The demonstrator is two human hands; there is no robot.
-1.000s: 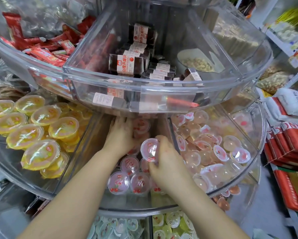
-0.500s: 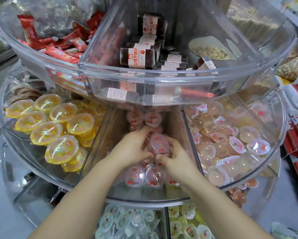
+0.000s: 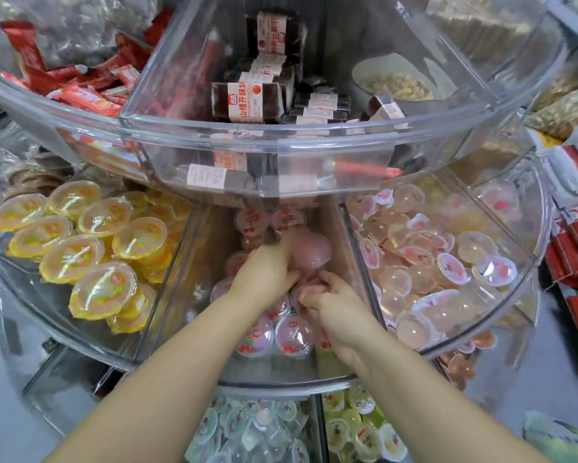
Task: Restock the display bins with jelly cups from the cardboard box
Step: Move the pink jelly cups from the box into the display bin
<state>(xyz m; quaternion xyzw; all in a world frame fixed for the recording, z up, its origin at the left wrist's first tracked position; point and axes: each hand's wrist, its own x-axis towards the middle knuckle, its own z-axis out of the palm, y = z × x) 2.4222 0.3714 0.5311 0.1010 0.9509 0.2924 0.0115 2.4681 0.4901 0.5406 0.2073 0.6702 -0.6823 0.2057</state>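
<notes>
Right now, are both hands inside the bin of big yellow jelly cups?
No, both the left hand and right hand are in the middle bin among pink jelly cups.

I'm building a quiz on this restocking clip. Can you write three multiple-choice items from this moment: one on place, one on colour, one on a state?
1. Which compartment of the middle tier are both hands in?
A. the left one
B. the centre one
C. the right one

2. What colour are the large jelly cups in the left compartment?
A. yellow
B. green
C. blue

3. What is the left hand doing?
A. hanging idle outside the bin
B. holding a pink jelly cup
C. pulling a red packet from the top tier

Answers:
1 B: the left hand and the right hand both reach into the centre compartment.
2 A: the large jelly cups there are yellow.
3 B: its fingers curl round a pink jelly cup, which is blurred.
</notes>
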